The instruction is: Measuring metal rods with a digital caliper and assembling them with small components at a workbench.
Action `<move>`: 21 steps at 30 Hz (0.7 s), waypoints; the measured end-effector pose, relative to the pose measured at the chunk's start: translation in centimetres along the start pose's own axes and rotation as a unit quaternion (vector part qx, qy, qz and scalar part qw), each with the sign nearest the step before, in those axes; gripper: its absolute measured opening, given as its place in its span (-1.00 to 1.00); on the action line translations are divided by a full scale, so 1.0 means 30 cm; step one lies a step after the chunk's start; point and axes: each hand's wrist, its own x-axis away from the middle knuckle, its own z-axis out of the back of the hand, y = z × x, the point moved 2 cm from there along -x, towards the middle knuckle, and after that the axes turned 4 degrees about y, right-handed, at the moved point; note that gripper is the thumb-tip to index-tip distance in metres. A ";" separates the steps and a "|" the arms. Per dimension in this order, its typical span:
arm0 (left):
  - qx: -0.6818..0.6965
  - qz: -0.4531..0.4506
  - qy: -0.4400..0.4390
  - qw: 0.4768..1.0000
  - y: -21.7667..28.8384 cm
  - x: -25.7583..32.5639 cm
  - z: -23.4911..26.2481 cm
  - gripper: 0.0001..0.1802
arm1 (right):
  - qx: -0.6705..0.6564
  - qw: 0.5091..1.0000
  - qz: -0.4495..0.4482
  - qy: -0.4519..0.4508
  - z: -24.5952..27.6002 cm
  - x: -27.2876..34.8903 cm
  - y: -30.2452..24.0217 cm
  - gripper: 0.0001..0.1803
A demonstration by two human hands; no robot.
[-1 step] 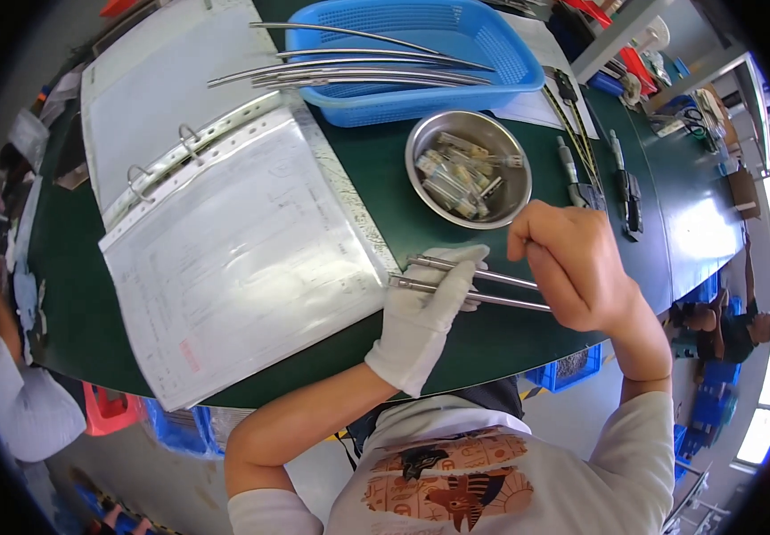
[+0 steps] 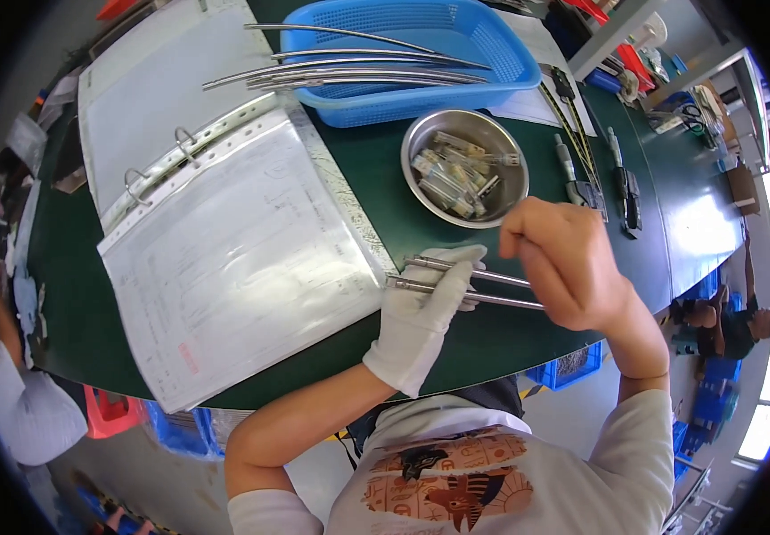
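Observation:
My left hand (image 2: 425,308), in a white glove, is closed round two slim metal rods (image 2: 503,300). They lie side by side, slightly apart, slanting from the glove toward my right hand. My bare right hand (image 2: 568,263) is curled shut over their right-hand ends, hiding them. Whatever its fingers pinch does not show. Just beyond both hands stands a round metal bowl (image 2: 416,201) holding several small clear tubes or packets (image 2: 456,174) with yellowish parts.
An open ring binder (image 2: 242,259) with sleeved pages covers the table's left side. A blue basket (image 2: 385,111) at the back carries several long metal rods (image 2: 358,76). Calipers (image 2: 568,102) and micrometers (image 2: 627,192) lie on the right. Other people (image 2: 750,325) are farther off.

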 end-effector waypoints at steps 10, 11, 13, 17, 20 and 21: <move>0.027 -0.039 0.016 0.999 0.007 -0.003 -0.008 -0.81 | -0.212 0.970 0.038 0.112 -0.119 -0.032 0.029 -0.85; 0.029 -0.038 0.018 0.999 0.006 -0.003 -0.008 -0.81 | -0.237 0.963 0.029 0.127 -0.126 -0.030 0.034 -0.86; 0.027 -0.031 0.017 0.999 0.002 -0.003 -0.006 -0.82 | -0.244 0.962 0.014 0.125 -0.142 -0.024 0.045 -0.86; 0.012 -0.034 0.019 0.999 -0.006 -0.008 -0.001 -0.86 | -0.254 0.960 -0.012 0.117 -0.158 -0.014 0.066 -0.86; 0.006 -0.026 0.022 0.999 -0.007 -0.007 0.003 -0.89 | -0.259 0.960 -0.012 0.102 -0.159 -0.017 0.070 -0.86; 0.007 -0.026 0.023 0.999 -0.006 -0.006 0.004 -0.89 | -0.258 0.961 -0.013 0.102 -0.159 -0.019 0.068 -0.86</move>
